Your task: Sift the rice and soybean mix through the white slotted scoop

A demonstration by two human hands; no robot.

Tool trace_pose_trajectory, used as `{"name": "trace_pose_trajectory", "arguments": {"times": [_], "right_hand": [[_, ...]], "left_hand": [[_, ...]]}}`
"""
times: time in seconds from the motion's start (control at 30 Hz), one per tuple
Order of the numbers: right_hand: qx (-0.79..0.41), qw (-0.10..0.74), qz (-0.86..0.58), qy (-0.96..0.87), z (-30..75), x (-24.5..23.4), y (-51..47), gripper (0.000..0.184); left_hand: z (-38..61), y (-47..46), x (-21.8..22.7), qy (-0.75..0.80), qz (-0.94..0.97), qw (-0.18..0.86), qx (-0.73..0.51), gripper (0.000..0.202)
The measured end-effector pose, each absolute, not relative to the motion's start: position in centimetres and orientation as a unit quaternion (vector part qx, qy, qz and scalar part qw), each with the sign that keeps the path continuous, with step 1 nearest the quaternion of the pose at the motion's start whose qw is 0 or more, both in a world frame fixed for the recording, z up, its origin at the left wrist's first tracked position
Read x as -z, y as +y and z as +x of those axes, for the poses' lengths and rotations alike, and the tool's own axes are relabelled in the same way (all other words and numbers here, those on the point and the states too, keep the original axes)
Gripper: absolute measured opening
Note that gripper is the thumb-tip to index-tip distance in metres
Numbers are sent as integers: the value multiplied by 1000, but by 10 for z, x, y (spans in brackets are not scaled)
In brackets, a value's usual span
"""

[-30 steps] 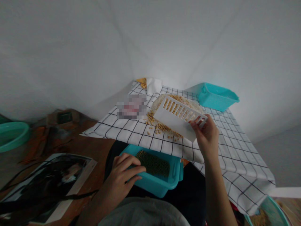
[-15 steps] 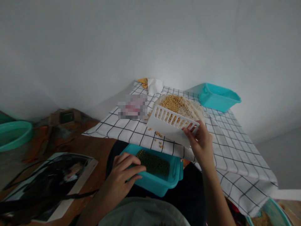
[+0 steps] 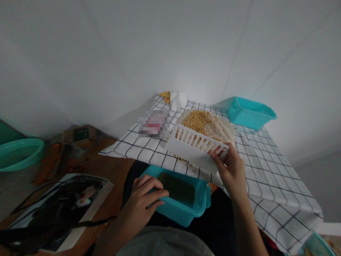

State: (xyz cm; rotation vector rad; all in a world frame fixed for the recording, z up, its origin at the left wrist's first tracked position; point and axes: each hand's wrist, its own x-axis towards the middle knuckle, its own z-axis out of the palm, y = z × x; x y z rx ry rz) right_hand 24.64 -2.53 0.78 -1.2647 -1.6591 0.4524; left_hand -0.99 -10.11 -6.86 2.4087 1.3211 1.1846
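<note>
A turquoise plastic bin point(image 3: 174, 213) sits on my lap, with dark green beans point(image 3: 177, 188), probably mung beans, in it. My left hand point(image 3: 147, 193) grips its left side, fingers bent over the rim. My right hand point(image 3: 230, 165) pinches the right end of a white plastic piece with a row of slots point(image 3: 190, 151). This piece is tilted over the front edge of the table, slots uppermost. Behind it lies a heap of yellow soybeans point(image 3: 198, 120) on a pale cloth or bag point(image 3: 220, 126). A few loose beans point(image 3: 183, 161) show just below the white piece.
Black-and-white checked cloth point(image 3: 266, 156) covers the table. A second turquoise bin point(image 3: 249, 112) stands at the back right. A blurred pinkish packet point(image 3: 154, 123) and white paper point(image 3: 178, 100) lie to the left. On the floor are a green basin point(image 3: 21, 154) and, lower right, another tub point(image 3: 317, 243).
The white slotted piece has tipped and moved slightly nearer the table's front edge, covering some loose beans. The whole view has shifted a little. My left hand stays at the bin.
</note>
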Motion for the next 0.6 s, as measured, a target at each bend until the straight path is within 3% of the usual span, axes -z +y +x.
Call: {"name": "trace_pose_trajectory", "arguments": {"times": [0.6], "right_hand": [[-256, 501, -520, -643, 265, 7, -43, 19]], "left_hand": [[-5, -107, 70, 450, 790, 63, -411, 38]]}}
